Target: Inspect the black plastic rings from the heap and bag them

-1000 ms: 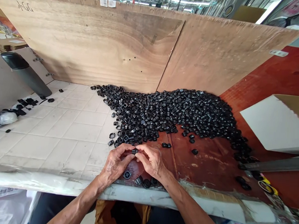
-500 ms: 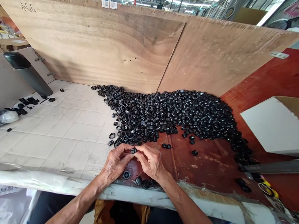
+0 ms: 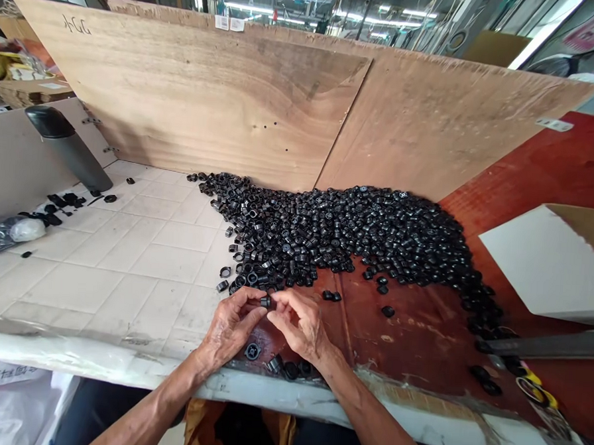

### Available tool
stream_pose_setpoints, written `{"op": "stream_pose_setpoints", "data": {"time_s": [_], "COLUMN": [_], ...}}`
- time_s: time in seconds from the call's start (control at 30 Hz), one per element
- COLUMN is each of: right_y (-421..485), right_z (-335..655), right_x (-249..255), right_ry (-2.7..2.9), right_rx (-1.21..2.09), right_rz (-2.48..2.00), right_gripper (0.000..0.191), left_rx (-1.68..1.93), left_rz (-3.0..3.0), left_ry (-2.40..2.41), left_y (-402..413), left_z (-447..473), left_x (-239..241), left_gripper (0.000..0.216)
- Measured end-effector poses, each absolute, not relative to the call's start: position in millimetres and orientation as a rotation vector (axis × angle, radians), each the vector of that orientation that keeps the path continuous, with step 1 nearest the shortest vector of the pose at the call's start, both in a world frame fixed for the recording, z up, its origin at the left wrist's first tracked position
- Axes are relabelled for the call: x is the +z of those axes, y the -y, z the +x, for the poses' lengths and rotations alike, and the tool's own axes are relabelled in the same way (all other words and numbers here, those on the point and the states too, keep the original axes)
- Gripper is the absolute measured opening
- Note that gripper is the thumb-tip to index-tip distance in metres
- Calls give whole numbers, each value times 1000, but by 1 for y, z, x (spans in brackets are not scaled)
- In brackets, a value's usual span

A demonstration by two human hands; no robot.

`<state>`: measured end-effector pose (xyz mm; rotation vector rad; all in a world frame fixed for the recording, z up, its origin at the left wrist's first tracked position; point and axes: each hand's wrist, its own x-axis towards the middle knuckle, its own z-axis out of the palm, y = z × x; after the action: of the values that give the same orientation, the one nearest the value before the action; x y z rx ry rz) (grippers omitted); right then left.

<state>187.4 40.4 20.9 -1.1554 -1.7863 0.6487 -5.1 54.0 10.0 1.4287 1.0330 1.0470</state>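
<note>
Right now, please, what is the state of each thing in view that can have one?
Part: held.
Left hand: pinching it.
Right hand: close to it, contact unclear.
Pile: loose, heaped.
Bottle: capped.
Box: apparently open.
Board: upright.

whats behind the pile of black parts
A wooden partition stands behind the pile of black parts. Where they meet, the partition's lower edge is covered and cannot be seen.

I get black, remotely, on the held part (image 3: 265, 302) and the heaped pieces (image 3: 351, 225), cream with grey block lines on the left tabletop (image 3: 173, 252), reddish-brown (pale scuffs too) on the right tabletop (image 3: 421, 322).
</note>
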Motion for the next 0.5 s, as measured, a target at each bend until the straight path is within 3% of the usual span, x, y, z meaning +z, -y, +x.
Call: {"op": "stream_pose_setpoints", "data": {"time_s": [0.07,0.17,0.3,0.5], "right_y": [-42,-43,-43,-41], "right_z": [188,189,189,197], "right_x": [21,20,19,23], "right_ry": [1798,1773,1784,1774], "right_rx": [631,630,680,1006], "right_rz": [-1172,-1167,-1198,-1299], "right_gripper": [26,10,6,7], "left_rx": [1039,1028,986,962], "left_rz": [1427,1419,1475,1937], "left_ry": [-1038,-1023,-1009,-1003], "left_y": [-54,-53,-53,-52], "left_z": [-5,-4,-4,-11], "left_x": [9,9,10,20], "left_gripper": [20,18,17,20]}}
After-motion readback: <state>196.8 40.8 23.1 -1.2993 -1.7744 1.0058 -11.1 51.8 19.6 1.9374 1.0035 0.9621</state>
